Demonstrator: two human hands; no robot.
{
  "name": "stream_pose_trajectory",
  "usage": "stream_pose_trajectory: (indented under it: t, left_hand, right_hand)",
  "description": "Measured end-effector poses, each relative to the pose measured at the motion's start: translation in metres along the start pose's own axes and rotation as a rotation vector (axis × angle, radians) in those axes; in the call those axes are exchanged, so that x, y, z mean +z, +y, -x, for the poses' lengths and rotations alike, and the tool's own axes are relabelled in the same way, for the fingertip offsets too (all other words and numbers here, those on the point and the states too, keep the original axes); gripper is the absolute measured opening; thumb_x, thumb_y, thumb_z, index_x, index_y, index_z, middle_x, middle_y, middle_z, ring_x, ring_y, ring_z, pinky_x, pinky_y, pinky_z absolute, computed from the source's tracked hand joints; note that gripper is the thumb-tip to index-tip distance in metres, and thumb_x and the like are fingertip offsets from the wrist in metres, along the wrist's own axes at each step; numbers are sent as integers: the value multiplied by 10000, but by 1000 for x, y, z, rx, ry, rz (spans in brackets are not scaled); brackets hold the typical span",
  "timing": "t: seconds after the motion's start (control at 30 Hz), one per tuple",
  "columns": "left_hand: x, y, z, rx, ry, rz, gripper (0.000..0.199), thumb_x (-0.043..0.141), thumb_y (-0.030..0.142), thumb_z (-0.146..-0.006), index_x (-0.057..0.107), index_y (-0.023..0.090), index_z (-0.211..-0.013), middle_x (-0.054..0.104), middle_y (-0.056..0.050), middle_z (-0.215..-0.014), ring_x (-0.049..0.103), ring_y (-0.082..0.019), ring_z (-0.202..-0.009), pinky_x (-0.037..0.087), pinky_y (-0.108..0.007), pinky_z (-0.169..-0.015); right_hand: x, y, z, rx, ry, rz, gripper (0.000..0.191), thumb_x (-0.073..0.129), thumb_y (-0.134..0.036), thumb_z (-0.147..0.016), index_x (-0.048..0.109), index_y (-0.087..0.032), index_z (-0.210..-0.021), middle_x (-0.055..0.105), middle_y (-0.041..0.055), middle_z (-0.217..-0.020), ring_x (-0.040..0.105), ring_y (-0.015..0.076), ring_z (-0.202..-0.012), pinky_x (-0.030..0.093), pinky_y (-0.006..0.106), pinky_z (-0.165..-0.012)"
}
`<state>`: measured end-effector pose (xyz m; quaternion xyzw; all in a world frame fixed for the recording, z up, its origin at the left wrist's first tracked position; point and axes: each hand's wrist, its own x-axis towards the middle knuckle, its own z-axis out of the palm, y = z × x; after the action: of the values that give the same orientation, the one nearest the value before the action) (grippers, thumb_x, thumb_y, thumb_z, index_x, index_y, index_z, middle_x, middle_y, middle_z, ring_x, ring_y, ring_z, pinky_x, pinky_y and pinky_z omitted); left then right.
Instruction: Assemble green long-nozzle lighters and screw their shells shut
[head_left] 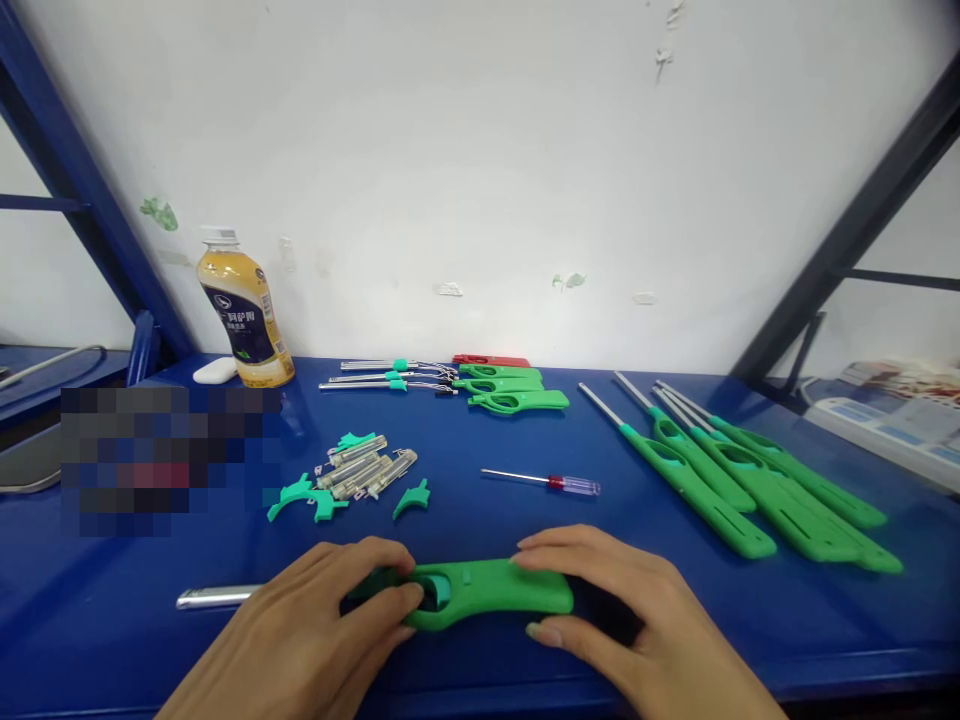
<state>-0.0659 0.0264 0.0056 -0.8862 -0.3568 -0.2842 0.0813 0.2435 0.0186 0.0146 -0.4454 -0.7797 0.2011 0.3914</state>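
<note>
A green utility lighter (pixel 499 590) with a metal barrel lies across the near part of the table, its barrel pointing left. My left hand (pixel 315 625) is closed around its front half, fingers and thumb at the trigger opening, where a teal trigger shows. Part of the barrel is hidden under that hand. At the handle's butt end, my right hand (pixel 622 610) holds loosely, fingertips on the far edge and thumb by the near edge. Just beyond, a screwdriver (pixel 544 482) with a clear purple and red handle lies flat.
Loose teal triggers (pixel 412 498) surround a pile of clear gas tanks (pixel 367 470). Finished-looking green lighters (pixel 705 490) lie at right. Farther back are metal barrels with wires (pixel 375 380) and green handle shells (pixel 517 400). A drink bottle (pixel 244 320) and white case (pixel 215 371) stand near the wall.
</note>
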Motion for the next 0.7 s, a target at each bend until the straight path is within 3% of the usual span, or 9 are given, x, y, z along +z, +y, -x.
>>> stream_pose_trajectory:
  t: [0.23,0.33,0.43,0.53,0.6,0.7]
  left_hand:
    - [-1,4,1,74,78,-92,357,389,269,-1195,744,289,-1171,798,-18,-1178,798,-184,-947,634,-274,-811]
    - [1,3,1,42,61,-84,383,367,307,-1207,749,286,-1192,815,-19,-1170,803,-184,-964,637,-263,-841]
    - [4,-1,3,14,18,-72,388,360,307,-1203,709,305,-1373,827,-17,-1192,811,-190,-1012,640,-252,-909]
    - [4,-4,0,-18,-1,-56,425,369,253,-1176,661,319,-1478,827,-21,-1165,818,-191,-973,651,-241,-868]
    - [4,-3,-5,-43,-11,-52,431,397,211,-1147,683,303,-1456,824,-27,-1153,822,-192,-937,662,-240,-824]
    - [2,-2,-12,-51,5,-79,419,430,159,-1110,738,274,-1370,827,-36,-1161,834,-202,-935,679,-259,-810]
  right_hand:
    - [0,-2,1,34,-25,36,530,954,-211,-834,795,-451,-1279,843,-83,-1247,829,173,-1140,636,174,-982]
    - [-1,-3,2,41,1,67,337,897,-291,-909,814,-432,-1204,860,-84,-1160,841,175,-1084,650,187,-951]
    - [0,-2,4,46,12,118,131,765,-388,-1021,828,-385,-1136,868,-46,-1117,849,193,-1032,673,228,-913]
    - [1,3,6,44,41,170,223,661,-415,-1084,792,-368,-1259,853,-12,-1236,834,204,-1120,672,266,-966]
    - [2,6,7,37,61,192,276,604,-378,-1115,751,-362,-1348,836,-2,-1300,817,193,-1178,661,265,-999]
    - [3,8,6,-1,49,202,290,553,-302,-1134,754,-355,-1336,831,-8,-1299,805,166,-1195,643,246,-1029]
